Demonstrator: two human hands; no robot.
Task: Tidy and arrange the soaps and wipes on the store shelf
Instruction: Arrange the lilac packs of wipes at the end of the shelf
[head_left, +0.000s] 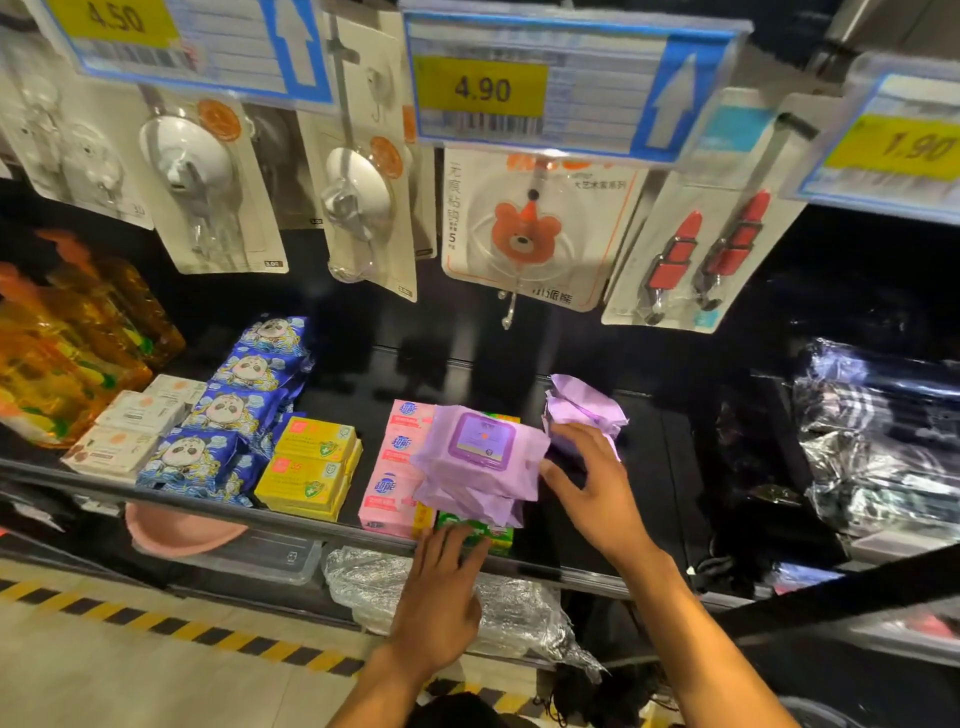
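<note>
Right hand (597, 483) open, fingers spread, fingertips on the crumpled lilac plastic wipes pack (584, 408), far right on the black metal shelf (311, 526). Thumb points at the stack of lilac flip-lid wipes packs (480, 460) just left (contact unclear). Left hand (441, 597) flat, straight fingers on the green cardboard box (501, 540) at the near edge under that stack. Rows further left: pink soap boxes (397, 467), yellow soap boxes (311, 462), blue panda-print packets (234, 415), white soap boxes (132, 421).

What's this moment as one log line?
left hand touches green box | right hand between purple wipes stack and rear purple pack
</note>
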